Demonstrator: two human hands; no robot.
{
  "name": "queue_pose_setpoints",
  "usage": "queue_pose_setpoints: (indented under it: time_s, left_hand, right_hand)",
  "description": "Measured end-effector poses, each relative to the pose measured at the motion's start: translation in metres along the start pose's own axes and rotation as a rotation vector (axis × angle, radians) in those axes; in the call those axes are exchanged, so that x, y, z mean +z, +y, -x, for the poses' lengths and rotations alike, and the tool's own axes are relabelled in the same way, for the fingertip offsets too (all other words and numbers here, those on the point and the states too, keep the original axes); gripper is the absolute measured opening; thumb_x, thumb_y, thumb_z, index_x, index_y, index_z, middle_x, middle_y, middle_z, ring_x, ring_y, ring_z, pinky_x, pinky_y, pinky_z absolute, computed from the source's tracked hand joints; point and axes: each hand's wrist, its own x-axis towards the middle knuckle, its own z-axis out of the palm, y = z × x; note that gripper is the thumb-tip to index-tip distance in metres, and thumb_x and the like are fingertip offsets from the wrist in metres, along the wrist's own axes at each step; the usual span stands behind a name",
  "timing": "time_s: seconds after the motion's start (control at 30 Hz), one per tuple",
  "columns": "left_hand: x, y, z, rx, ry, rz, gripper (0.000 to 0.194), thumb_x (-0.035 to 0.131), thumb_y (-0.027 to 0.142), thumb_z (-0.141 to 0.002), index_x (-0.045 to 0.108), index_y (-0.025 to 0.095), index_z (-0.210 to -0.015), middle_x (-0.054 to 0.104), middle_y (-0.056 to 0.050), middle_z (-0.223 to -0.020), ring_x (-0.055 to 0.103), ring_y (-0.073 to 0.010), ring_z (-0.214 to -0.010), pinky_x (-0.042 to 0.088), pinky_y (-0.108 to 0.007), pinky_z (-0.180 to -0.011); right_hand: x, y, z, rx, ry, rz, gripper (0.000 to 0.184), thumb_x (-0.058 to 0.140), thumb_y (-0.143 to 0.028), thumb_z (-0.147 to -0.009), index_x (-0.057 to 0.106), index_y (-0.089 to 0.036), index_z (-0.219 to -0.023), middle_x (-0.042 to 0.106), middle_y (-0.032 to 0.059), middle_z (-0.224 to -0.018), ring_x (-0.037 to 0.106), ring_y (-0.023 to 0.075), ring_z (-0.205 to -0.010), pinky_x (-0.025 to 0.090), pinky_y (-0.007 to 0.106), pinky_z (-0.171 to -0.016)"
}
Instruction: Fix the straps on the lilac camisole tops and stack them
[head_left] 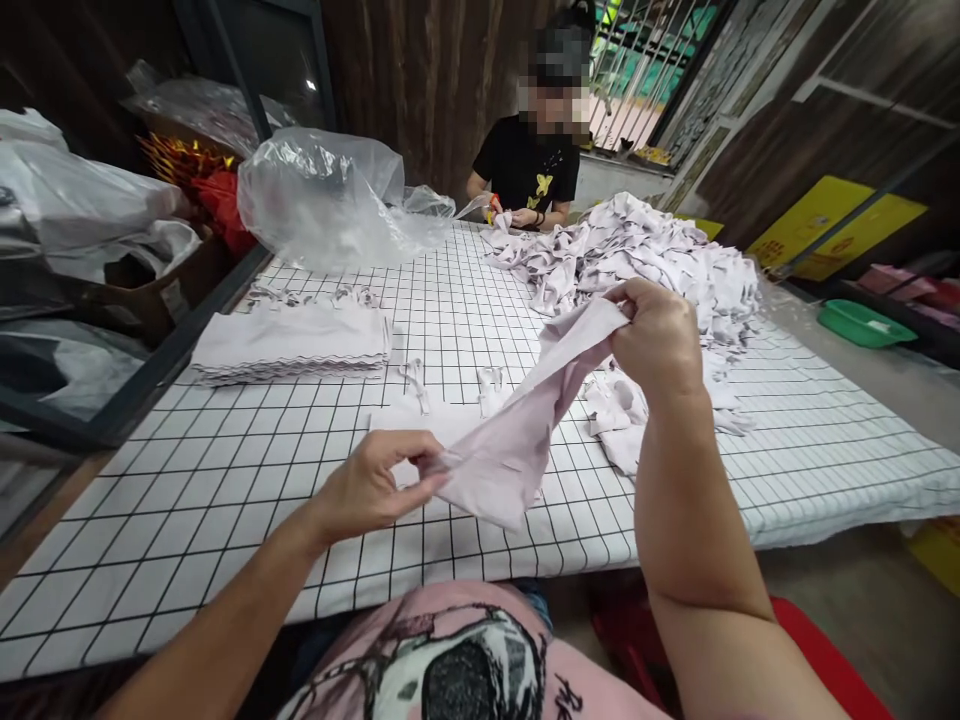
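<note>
A pale cloth [514, 455] hangs slantwise between the hands, above the surface [225, 550]. The left hand [386, 475] pinches its near, lower end between thumb and fingers; the right hand [660, 335], higher and farther out, grips the other end, its fingertips partly hidden. The cloth is folded over along its length, with a loose corner drooping below the line between the hands.

To spread it well, each hand should take the very edge at a corner, so the fold can fall open. An even, light pull suits such thin-looking fabric; a hard tug could stretch it. Lowering the right hand to the left hand's level would probably take out the slant.

A flat piece [401, 415] with ties lies just beyond the left hand, partly beneath the cloth, so it could be dragged by the drooping corner. Farther beyond the left hand sits a neat stack [292, 345]; beyond the right hand, a crumpled heap [667, 250], with a co-worker [521, 160] seated past it.
</note>
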Motion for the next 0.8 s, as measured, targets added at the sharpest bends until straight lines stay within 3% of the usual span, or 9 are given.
queue_pose_setpoints:
  time_s: [0.07,0.17,0.2,0.27,0.33,0.5,0.6,0.67,0.8]
  left_hand:
    - [-0.018,-0.006,-0.002,-0.084,0.231,-0.135,0.007,0.058,0.02,-0.086,0.064,0.016,-0.086,0.061,0.0,-0.071,0.055,-0.0101,-0.06,0.043,-0.021,-0.054]
    - [-0.045,-0.022,-0.013,-0.254,0.724,-0.481,0.015,0.059,0.02,-0.079,0.065,0.018,-0.092,0.058,0.002,-0.065,0.05,-0.0101,-0.052,0.04,-0.022,-0.05]
    - [-0.054,-0.028,-0.018,-0.309,0.835,-0.593,0.018,0.059,0.018,-0.077,0.065,0.018,-0.093,0.057,0.003,-0.064,0.05,-0.0109,-0.052,0.041,-0.023,-0.052]
    - [-0.07,-0.038,-0.025,-0.423,0.929,-0.76,0.022,0.058,0.016,-0.071,0.065,0.019,-0.092,0.057,0.002,-0.062,0.054,-0.0143,-0.056,0.044,-0.027,-0.06]
    - [-0.081,-0.044,-0.029,-0.537,0.928,-0.849,0.024,0.057,0.017,-0.069,0.065,0.02,-0.091,0.06,0.001,-0.064,0.059,-0.0185,-0.064,0.046,-0.03,-0.066]
    - [-0.084,-0.053,-0.031,-0.721,0.784,-0.849,0.024,0.053,0.022,-0.071,0.065,0.02,-0.092,0.063,-0.002,-0.067,0.062,-0.0222,-0.071,0.045,-0.03,-0.067]
    - [-0.08,-0.061,-0.021,-0.769,0.645,-0.799,0.029,0.049,0.021,-0.073,0.065,0.02,-0.098,0.067,-0.004,-0.075,0.063,-0.023,-0.076,0.045,-0.03,-0.069]
    - [-0.08,-0.065,-0.004,-0.798,0.439,-0.777,0.033,0.049,0.024,-0.074,0.065,0.02,-0.103,0.068,-0.005,-0.08,0.064,-0.0242,-0.078,0.045,-0.03,-0.067]
    - [-0.084,-0.065,0.046,-0.856,-0.24,-0.483,0.04,0.055,0.046,-0.077,0.064,0.024,-0.109,0.068,-0.001,-0.078,0.064,-0.0222,-0.069,0.044,-0.028,-0.059]
  right_hand:
    - [0.001,0.009,-0.003,0.067,-0.043,0.111,0.02,0.059,-0.017,-0.072,0.068,-0.021,-0.089,0.061,0.0039,-0.069,0.055,0.0202,-0.068,0.04,0.03,-0.06]
    - [0.006,0.013,0.003,0.134,-0.174,0.25,0.028,0.06,-0.015,-0.067,0.069,-0.023,-0.092,0.064,0.0053,-0.074,0.058,0.0229,-0.071,0.038,0.031,-0.061]
    - [0.009,0.012,0.006,0.137,-0.237,0.277,0.028,0.06,-0.016,-0.067,0.07,-0.024,-0.092,0.065,0.0055,-0.075,0.058,0.0232,-0.072,0.037,0.03,-0.06]
    - [0.014,0.011,0.013,0.124,-0.363,0.302,0.024,0.06,-0.019,-0.069,0.069,-0.024,-0.09,0.067,0.0057,-0.077,0.058,0.0228,-0.072,0.035,0.03,-0.058]
    - [0.016,0.009,0.019,0.1,-0.469,0.296,0.019,0.06,-0.022,-0.072,0.069,-0.024,-0.089,0.067,0.0053,-0.076,0.057,0.0212,-0.068,0.033,0.029,-0.055]
    - [0.009,-0.002,0.034,0.09,-0.692,0.125,0.019,0.056,-0.026,-0.077,0.064,-0.023,-0.095,0.064,0.0017,-0.068,0.055,0.0155,-0.056,0.032,0.026,-0.049]
    - [0.01,-0.012,0.058,0.03,-0.775,0.05,0.021,0.051,-0.029,-0.084,0.062,-0.023,-0.101,0.065,0.0018,-0.067,0.054,0.0146,-0.053,0.032,0.026,-0.048]
    - [0.014,-0.012,0.079,-0.071,-0.864,0.009,0.023,0.05,-0.034,-0.088,0.062,-0.023,-0.104,0.066,0.002,-0.068,0.056,0.0156,-0.056,0.034,0.027,-0.051]
    - [0.025,0.006,0.108,-0.258,-1.15,-0.085,0.031,0.058,-0.042,-0.086,0.063,-0.025,-0.111,0.068,0.0013,-0.076,0.06,0.0181,-0.069,0.039,0.028,-0.059]
